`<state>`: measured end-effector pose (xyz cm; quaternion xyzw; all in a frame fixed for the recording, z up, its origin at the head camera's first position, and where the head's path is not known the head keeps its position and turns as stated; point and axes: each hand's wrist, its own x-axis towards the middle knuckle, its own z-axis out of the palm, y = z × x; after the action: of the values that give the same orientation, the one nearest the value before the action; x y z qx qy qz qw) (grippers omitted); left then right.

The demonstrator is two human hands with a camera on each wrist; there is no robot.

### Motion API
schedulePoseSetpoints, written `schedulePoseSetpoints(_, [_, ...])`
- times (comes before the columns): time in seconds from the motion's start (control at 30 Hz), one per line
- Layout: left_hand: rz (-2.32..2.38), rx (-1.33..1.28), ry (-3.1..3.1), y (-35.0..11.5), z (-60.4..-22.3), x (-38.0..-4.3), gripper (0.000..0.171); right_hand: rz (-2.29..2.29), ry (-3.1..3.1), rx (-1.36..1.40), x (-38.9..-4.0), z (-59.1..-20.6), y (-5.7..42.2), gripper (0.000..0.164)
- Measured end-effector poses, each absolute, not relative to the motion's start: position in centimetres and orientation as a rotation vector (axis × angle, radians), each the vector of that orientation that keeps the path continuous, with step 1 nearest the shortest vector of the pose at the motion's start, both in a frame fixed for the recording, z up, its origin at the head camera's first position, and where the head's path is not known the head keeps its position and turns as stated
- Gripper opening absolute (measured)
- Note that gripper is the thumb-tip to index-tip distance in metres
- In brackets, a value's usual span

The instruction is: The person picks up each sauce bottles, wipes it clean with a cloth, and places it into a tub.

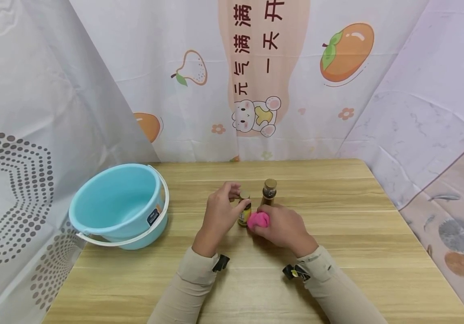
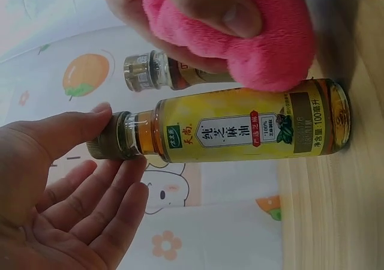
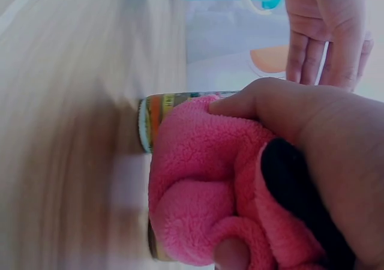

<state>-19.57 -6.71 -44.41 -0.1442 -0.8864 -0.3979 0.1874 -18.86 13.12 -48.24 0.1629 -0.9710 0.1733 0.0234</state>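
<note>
A small sesame oil bottle [image 2: 228,126] with a yellow label stands upright on the table. Its dark gold cap is pinched between the thumb and fingers of my left hand [image 1: 220,212]. My right hand [image 1: 285,226] grips a bunched pink fluffy cloth [image 1: 259,219], which lies against the side of that bottle in the left wrist view. Just behind the right hand stands a second bottle [image 1: 269,190] with a gold cap, its lower part hidden by the hand and cloth.
A light blue bucket [image 1: 114,200] with a white handle stands at the left of the wooden table [image 1: 337,279]. Printed curtains [image 1: 199,112] hang behind the table and along both sides.
</note>
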Motion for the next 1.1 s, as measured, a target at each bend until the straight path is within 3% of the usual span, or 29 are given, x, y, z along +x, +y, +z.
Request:
schedulePoseSetpoints(0.4, [-1.199,-0.398,-2.518,-6.7,-44.3,-19.5,0.04,0.59,-2.897,0.531,-18.4,-46.7,13.5,0.042])
schedulePoseSetpoints(0.7, [-1.21,-0.419,-2.535,-6.8,-44.2,-19.4,0.04,0.619,-2.858,0.512,-18.1,-45.8,13.8,0.052])
schedulePoseSetpoints(1.1, [-1.222,-0.432,-2.556,-6.8,-44.3,-19.4,0.039,0.642,-2.87,0.539,-18.5,-46.5,14.0,0.048])
